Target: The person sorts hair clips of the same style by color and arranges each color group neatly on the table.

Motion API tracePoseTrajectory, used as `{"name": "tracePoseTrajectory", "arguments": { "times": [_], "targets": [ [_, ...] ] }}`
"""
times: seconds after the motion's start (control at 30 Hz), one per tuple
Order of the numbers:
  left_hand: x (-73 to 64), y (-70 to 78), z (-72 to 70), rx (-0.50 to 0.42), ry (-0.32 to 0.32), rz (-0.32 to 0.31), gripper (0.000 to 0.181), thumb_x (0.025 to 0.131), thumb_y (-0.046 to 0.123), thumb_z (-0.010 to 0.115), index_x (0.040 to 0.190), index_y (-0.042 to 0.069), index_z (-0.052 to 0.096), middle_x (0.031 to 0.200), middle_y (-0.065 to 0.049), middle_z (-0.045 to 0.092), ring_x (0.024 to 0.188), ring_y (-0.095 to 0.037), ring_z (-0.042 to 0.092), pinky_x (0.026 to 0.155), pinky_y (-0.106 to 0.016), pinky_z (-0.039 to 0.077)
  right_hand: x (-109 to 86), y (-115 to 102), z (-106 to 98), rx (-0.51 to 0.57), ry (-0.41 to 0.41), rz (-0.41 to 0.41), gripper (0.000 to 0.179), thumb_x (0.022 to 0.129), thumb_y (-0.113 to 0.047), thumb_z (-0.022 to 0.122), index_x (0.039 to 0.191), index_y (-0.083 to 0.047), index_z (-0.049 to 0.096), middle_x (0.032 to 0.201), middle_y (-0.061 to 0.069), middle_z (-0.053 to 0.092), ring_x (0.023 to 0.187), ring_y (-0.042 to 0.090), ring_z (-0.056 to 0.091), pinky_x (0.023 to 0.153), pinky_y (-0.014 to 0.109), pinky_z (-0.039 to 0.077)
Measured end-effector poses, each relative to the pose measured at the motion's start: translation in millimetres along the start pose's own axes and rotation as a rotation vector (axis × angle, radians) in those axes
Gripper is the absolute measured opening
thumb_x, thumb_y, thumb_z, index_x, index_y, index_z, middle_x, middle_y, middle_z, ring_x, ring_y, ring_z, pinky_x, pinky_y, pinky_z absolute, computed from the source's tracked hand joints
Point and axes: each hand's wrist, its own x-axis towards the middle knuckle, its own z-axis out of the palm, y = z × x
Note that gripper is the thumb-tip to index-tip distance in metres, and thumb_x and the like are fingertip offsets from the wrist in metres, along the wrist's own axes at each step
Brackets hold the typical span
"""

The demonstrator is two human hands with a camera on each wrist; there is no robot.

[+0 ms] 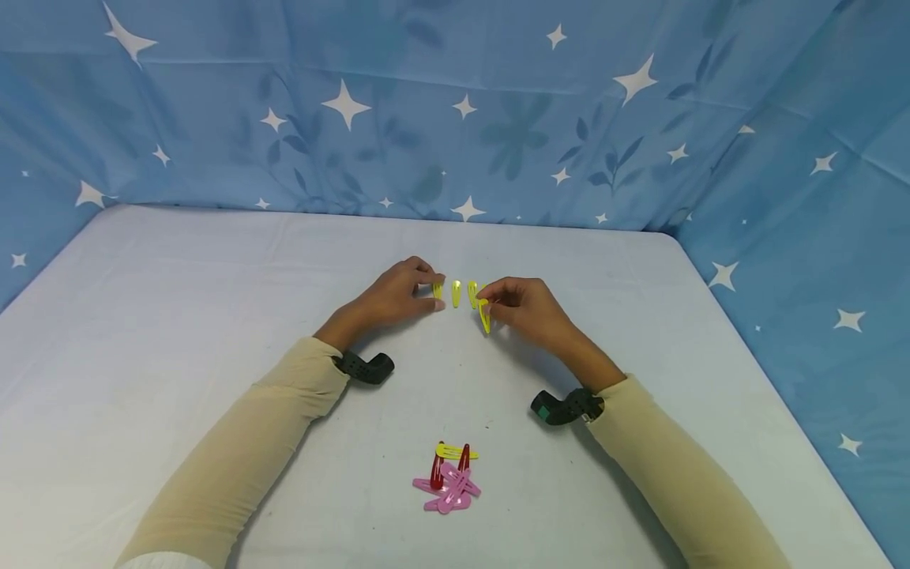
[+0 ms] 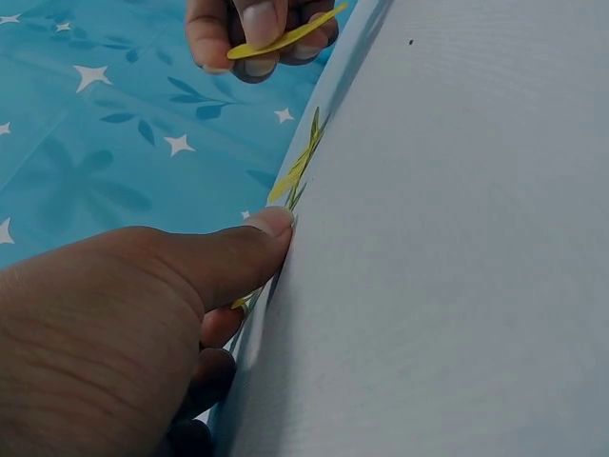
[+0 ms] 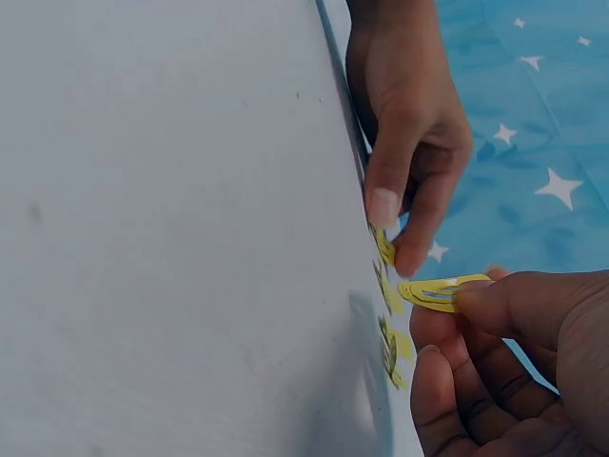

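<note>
Yellow snap hair clips (image 1: 456, 294) stand in a short row towards the far side of the table. At the row's left end, my left hand (image 1: 398, 294) has thumb and forefinger at the two ends of a yellow hair clip (image 1: 437, 292), which lies on the cloth. My right hand (image 1: 529, 314) pinches another yellow hair clip (image 3: 440, 293) between thumb and fingers, raised just in front of the row's right end. That hand partly hides a clip behind it. In the left wrist view, the left thumb covers most of its clip.
Nearer me lies a loose pile of pink hair clips (image 1: 453, 491), with red hair clips (image 1: 437, 472) and one yellow hair clip (image 1: 458, 452) on its far side. A white cloth covers the table (image 1: 213, 332). Behind it hangs a blue star-patterned curtain (image 1: 398, 142).
</note>
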Motion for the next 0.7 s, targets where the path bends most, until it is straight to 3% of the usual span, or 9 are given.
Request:
{"name": "tracePoseTrajectory", "arguments": {
  "times": [0.7],
  "targets": [
    [-1.9,1.7,-1.1,-0.01,0.0,0.004,0.049,0.091,0.023,0.071,0.135,0.006,0.058,0.124,-0.013,0.051,0.096,-0.024,0.05,0.085,-0.038,0.043,23.5,20.7,-11.8,-0.035,0.111,0.087,0.019,0.091,-0.002,0.064,0.11,-0.003,0.07,0.105,0.011,0.066,0.085,0.022,0.059,0.064,0.026,0.048]
  ]
}}
